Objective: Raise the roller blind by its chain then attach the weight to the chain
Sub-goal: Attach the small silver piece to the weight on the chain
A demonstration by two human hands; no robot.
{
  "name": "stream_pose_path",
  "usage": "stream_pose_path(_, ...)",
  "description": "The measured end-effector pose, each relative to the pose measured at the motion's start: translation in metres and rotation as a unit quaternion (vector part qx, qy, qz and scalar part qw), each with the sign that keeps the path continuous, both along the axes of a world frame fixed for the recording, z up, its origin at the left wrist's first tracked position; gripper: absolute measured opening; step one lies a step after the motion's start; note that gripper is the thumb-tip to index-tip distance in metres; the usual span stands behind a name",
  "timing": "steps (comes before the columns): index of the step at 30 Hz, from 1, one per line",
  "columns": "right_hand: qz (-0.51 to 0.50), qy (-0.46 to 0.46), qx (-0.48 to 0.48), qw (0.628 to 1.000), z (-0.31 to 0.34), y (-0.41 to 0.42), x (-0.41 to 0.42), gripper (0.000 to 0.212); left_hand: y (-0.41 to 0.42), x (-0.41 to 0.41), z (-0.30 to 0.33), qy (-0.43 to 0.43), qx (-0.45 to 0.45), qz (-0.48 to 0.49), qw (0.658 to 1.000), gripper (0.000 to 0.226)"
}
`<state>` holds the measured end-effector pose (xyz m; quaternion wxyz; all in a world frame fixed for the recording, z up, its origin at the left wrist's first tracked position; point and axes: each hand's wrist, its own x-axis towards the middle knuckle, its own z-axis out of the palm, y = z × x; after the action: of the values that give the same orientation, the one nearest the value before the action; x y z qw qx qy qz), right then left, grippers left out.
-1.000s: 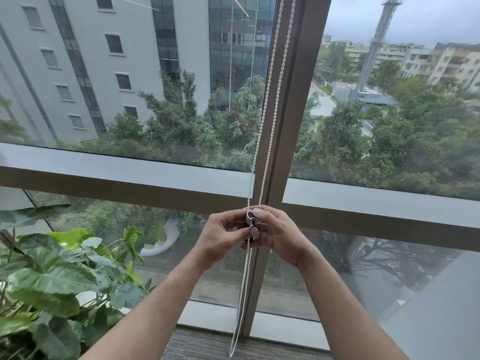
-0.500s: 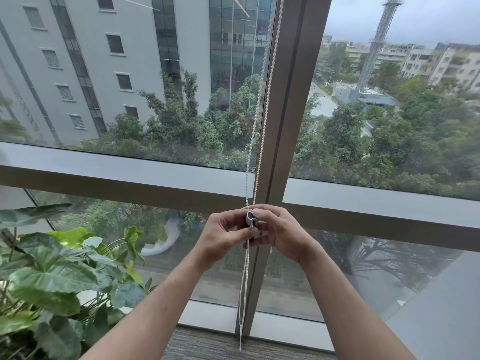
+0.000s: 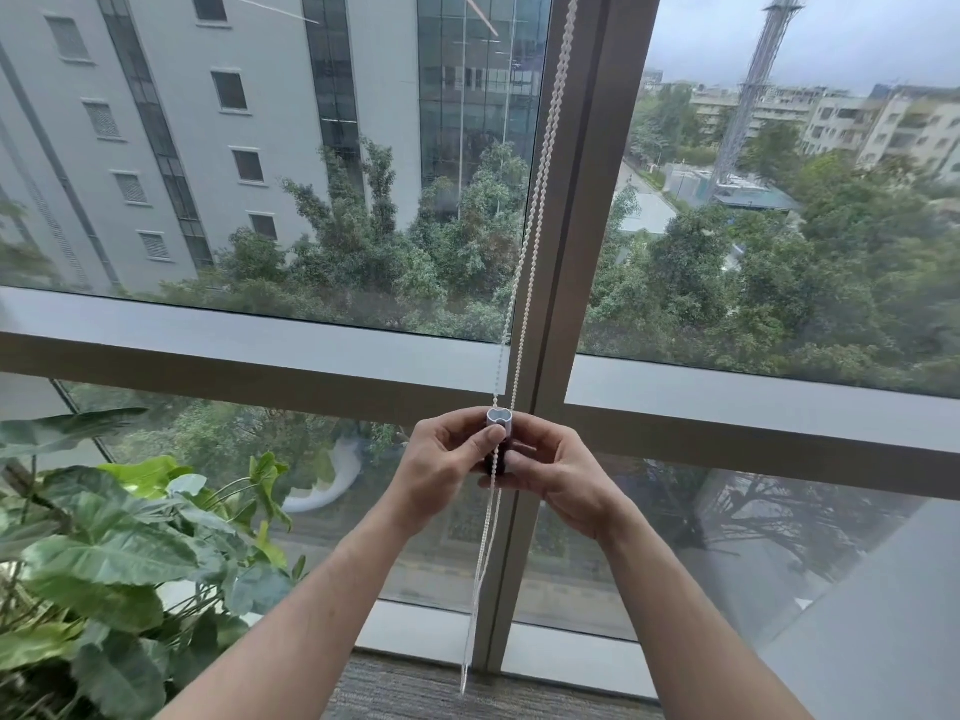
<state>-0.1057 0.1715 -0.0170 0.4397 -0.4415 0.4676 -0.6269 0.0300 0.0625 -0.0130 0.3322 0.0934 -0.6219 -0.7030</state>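
Both hands meet at centre frame, just below the horizontal window bar. Left hand [image 3: 441, 467] and right hand [image 3: 558, 472] have their fingers curled around the weight [image 3: 500, 419], a small grey piece, smooth, matte, tube-like, with a notched opening at its top end. Only its top shows; the rest is hidden between the fingers. The left thumb presses on its front.

The chain [image 3: 540, 174] is white, beaded, two strands running from the top edge of the frame down along the vertical mullion [image 3: 576, 252]. The strands pass at the weight and go on below the hands, hanging thin and close together to a low end near the floor at lower centre. Cannot tell whether the chain sits inside the weight.

The window frame is brown-grey metal, flat and smooth. A horizontal bar [image 3: 208, 356] crosses mid frame. Glass panes above and below.

A potted plant [image 3: 104, 553] with big glossy green leaves fills the lower left. Grey ribbed carpet [image 3: 405, 688] lies at the bottom centre. Outside: a pale grey multi-storey building [image 3: 208, 122] at upper left, dense trees across the middle, a lattice tower [image 3: 753, 85] at upper right, overcast sky.
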Motion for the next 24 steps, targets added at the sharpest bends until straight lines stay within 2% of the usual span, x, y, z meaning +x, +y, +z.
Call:
stream_pose_path(5,-0.055,0.025,-0.019,0.998,0.000,-0.003,0.006,0.047,0.003,0.000,0.001,0.014,0.029,-0.002,0.999,0.023)
stream_pose_path(15,-0.080,0.028,-0.030,0.996,0.004,-0.006,0.013,0.047,-0.001,0.004,0.005,0.006,0.036,-0.015,0.999,0.029)
stream_pose_path(21,-0.086,0.034,-0.044,0.995,0.008,-0.009,0.018,0.051,-0.003,0.002,0.004,0.030,0.028,0.017,0.999,0.023)
stream_pose_path(24,-0.109,0.020,-0.046,0.993,0.009,-0.010,0.020,0.059,-0.006,0.001,0.003,0.031,0.013,0.054,0.998,0.016)
